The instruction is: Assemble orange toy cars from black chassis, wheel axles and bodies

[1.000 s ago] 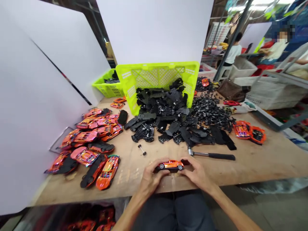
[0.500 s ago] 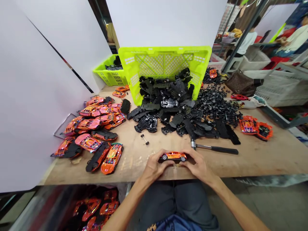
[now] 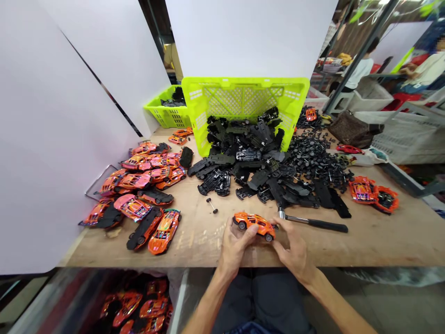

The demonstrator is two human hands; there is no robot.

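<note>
An orange toy car (image 3: 251, 220) with black wheels is held just above the front of the table, its side turned up towards me and its right end tipped lower. My left hand (image 3: 233, 248) grips it, with the thumb across the near side. At the car's right end, my right hand (image 3: 294, 250) has its thumb by the wheel and its fingers at the end. Just beyond the right hand lies a hammer (image 3: 313, 222) with a black handle. A loose wheel axle (image 3: 212, 205) rests on the wood to the left.
Orange toy cars (image 3: 135, 178) are heaped at left. Black car bases (image 3: 257, 171) spill from a tipped lime-green crate (image 3: 194, 106), beside a pile of wheel axles (image 3: 313, 155). Two orange car bodies (image 3: 362, 190) lie at right. More cars (image 3: 153, 307) sit below the table edge.
The toy car has turned from level to tilted, its right end now lower. My left thumb has come over its side, and my right hand has shifted slightly at its end.
</note>
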